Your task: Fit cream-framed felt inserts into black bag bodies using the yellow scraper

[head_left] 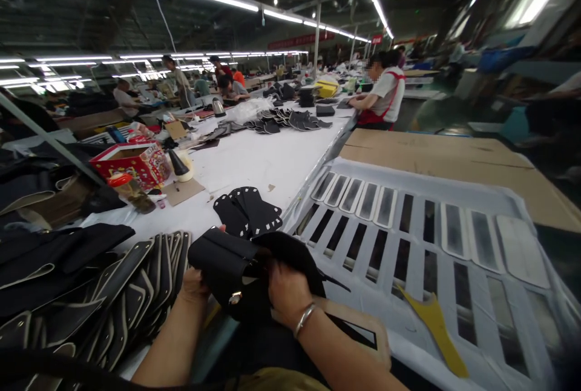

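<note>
A black handbag body [227, 258] with a small gold clasp on its lower front is held up between my hands over the table edge. My left hand [194, 282] grips its left side, with most fingers behind the material. On the right, my right hand [288, 291] is closed on the bag near its opening, its fingertips partly inside and hidden. A dark flap [295, 255] stands out beyond the right hand. Just past the bag, several black cut pieces [249, 206] with pale notched edges lie fanned on the white table [290, 158].
Many black pale-edged panels [122, 294] are stacked at the left. A red box [131, 164] and an orange-capped bottle [131, 192] stand beyond them. To the right is a slotted white rack [420, 258] bearing pale-rimmed panels and a yellow piece [436, 324]. A co-worker [384, 91] works farther along.
</note>
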Motion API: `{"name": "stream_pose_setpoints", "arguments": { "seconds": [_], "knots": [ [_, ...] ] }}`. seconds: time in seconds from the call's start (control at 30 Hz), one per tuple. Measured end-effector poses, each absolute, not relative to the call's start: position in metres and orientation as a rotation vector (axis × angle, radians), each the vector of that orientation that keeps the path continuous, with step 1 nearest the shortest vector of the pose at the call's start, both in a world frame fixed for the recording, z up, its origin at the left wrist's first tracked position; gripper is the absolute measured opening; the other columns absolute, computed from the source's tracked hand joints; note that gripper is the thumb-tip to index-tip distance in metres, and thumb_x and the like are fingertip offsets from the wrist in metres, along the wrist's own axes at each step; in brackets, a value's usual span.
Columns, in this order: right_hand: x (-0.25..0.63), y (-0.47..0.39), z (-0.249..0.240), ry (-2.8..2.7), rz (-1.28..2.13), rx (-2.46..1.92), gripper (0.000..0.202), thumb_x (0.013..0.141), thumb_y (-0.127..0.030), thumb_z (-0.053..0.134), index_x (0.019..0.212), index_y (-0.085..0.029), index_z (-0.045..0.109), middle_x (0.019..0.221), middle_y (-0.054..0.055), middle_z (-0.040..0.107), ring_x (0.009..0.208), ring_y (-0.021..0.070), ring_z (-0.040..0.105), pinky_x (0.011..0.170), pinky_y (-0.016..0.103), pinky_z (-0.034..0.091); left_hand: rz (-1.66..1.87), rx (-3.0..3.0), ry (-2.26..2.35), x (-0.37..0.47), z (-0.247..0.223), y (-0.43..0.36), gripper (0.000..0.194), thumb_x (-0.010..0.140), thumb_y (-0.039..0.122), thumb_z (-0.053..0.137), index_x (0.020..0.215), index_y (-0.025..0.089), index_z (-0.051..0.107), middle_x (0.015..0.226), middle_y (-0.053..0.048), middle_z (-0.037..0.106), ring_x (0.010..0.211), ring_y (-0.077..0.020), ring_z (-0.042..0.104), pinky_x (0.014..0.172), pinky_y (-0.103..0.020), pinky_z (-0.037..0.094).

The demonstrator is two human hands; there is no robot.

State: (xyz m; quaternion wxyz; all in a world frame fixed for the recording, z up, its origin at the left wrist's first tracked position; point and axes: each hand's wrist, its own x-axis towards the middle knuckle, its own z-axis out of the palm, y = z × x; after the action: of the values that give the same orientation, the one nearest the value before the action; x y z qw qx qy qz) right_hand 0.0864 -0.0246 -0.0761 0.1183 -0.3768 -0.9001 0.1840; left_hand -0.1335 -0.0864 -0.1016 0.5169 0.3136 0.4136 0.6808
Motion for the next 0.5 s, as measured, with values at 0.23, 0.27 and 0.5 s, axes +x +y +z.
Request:
{"name": "stream_pose_setpoints", "arguments": {
  "seconds": [0.23,0.27,0.5],
  "knots": [
    [0.091,-0.059,-0.087,-2.698,0.393,-0.655,0.013,0.08,-0.011,0.051,0.09,-0.017,0.056,0.081,0.008,0.06,0.07,0.0205,0.059,0.059,0.031,0.048,1.725,0.806,0.806,-0.138,-0.124,-0.077,0.086,0.059,0.049,0.074,0.134,0.028,0.039,0.128,-0.002,0.054,0.109,-0.0241,0.056,0.09,-0.03,0.049],
    [0.089,-0.062,-0.087,-2.742,0.435,-0.571,0.018,0.077,-0.011,0.053,0.095,-0.015,0.057,0.084,0.009,0.061,0.075,0.0217,0.059,0.061,0.032,0.049,1.745,0.789,0.835,-0.138,-0.128,-0.076,0.082,0.06,0.052,0.072,0.133,0.029,0.041,0.128,-0.001,0.055,0.111,-0.0253,0.055,0.091,-0.032,0.048],
    [0.077,-0.059,-0.096,-2.868,0.908,-0.268,0.043,0.069,-0.009,0.056,0.111,-0.006,0.053,0.099,0.014,0.065,0.086,0.0233,0.062,0.065,0.031,0.051,1.878,0.689,1.046,-0.141,-0.149,-0.083,0.065,0.063,0.061,0.065,0.12,0.031,0.054,0.115,0.001,0.063,0.115,-0.0222,0.052,0.09,-0.03,0.049]
  ]
}}
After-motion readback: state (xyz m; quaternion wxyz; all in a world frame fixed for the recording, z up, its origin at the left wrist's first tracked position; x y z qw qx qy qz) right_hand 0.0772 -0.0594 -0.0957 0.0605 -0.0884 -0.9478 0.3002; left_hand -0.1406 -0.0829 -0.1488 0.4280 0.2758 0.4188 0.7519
